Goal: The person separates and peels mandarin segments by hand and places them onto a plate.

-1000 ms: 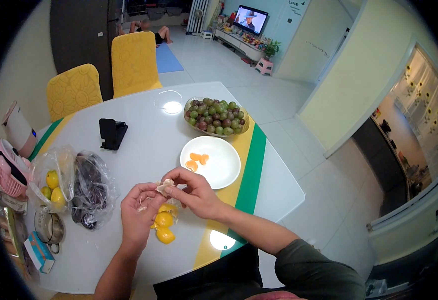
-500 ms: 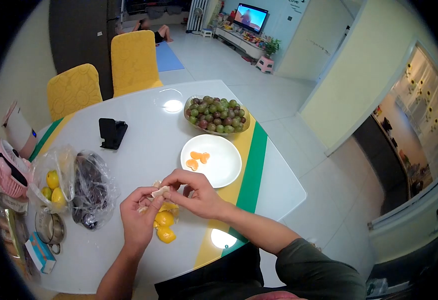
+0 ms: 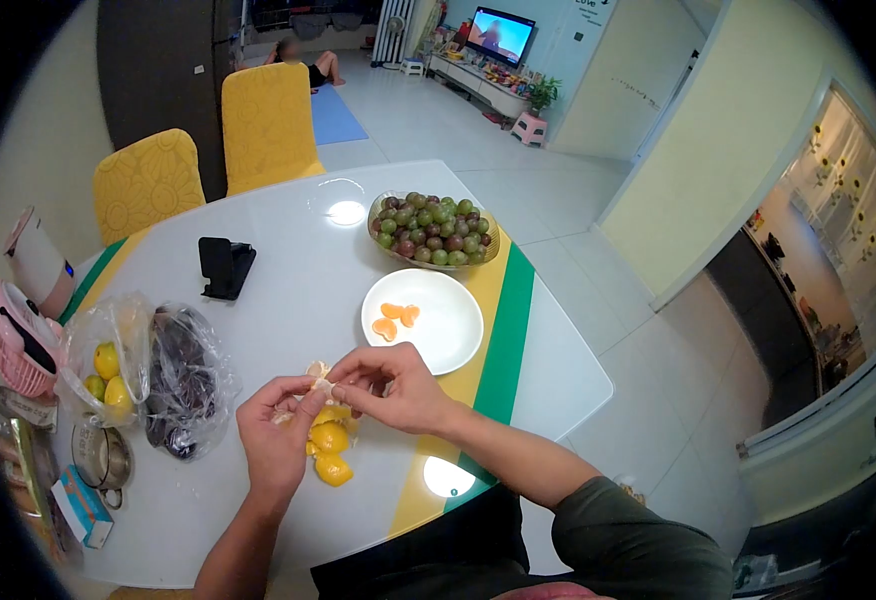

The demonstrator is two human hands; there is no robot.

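My left hand [image 3: 276,425] and my right hand [image 3: 398,388] meet over the table, both with fingers pinched on a small, pale mandarin segment [image 3: 323,384]. The fingers cover much of it, along with whatever else lies in my left palm. Yellow-orange mandarin peel [image 3: 332,437] lies on the table just below my fingers. Beyond my right hand is a white plate [image 3: 448,335] bearing three orange mandarin segments [image 3: 386,328].
A bowl of grapes [image 3: 433,230] stands behind the plate. A black phone stand [image 3: 226,268] is farther left. Plastic bags of yellow fruit [image 3: 108,375] and dark fruit [image 3: 183,385], a glass cup [image 3: 103,455] and a pink basket [image 3: 23,335] line the left side.
My right hand's fingers have shifted slightly against the piece between both hands, and more of its orange side shows. Plate, peel and bowl stay where they were.
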